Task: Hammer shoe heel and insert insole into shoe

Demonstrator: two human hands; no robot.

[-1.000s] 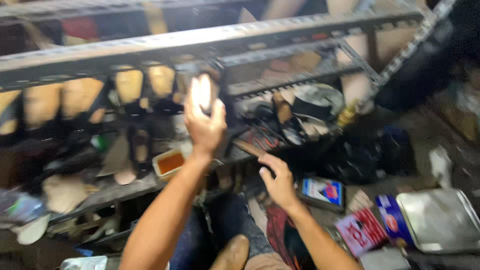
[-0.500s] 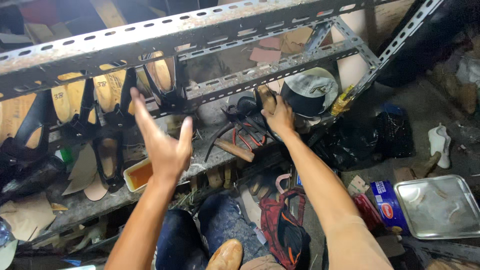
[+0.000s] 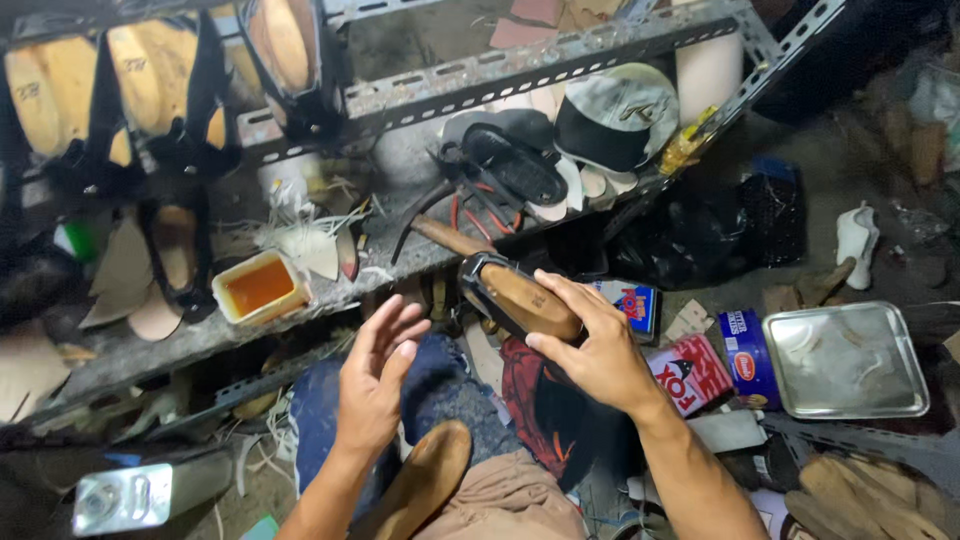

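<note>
Right grip: my right hand pinches a shoe on its wooden last, fingers over the top, thumb underneath, so the piece sits level and steady in front of me.
Held piece: a smooth tan wood form with a dark upper wrapped round its far end; it is in the air just above my lap, touching nothing but my fingers.
Left grip: my left hand is spread, palm turned toward the shoe, holding nothing; it hangs just beside the held piece, apart from it.
Below the grip: a tan sole-shaped piece lies along my knee, rounded at its tip, close under my left wrist.
Just beyond the grip: a wooden-handled hammer rests on the edge of the metal shelf, handle pointing toward me, within easy reach.
Left of it: a shallow square tray of amber glue stands on the same shelf, among pale scraps and threads.
Right of the grip: a dull steel tray lies flat on the floor, near small printed tins.
Farther off: black sandals and a grey cap lie on the shelf; more lasted shoes stand upright in a row on the shelf, toes up.
</note>
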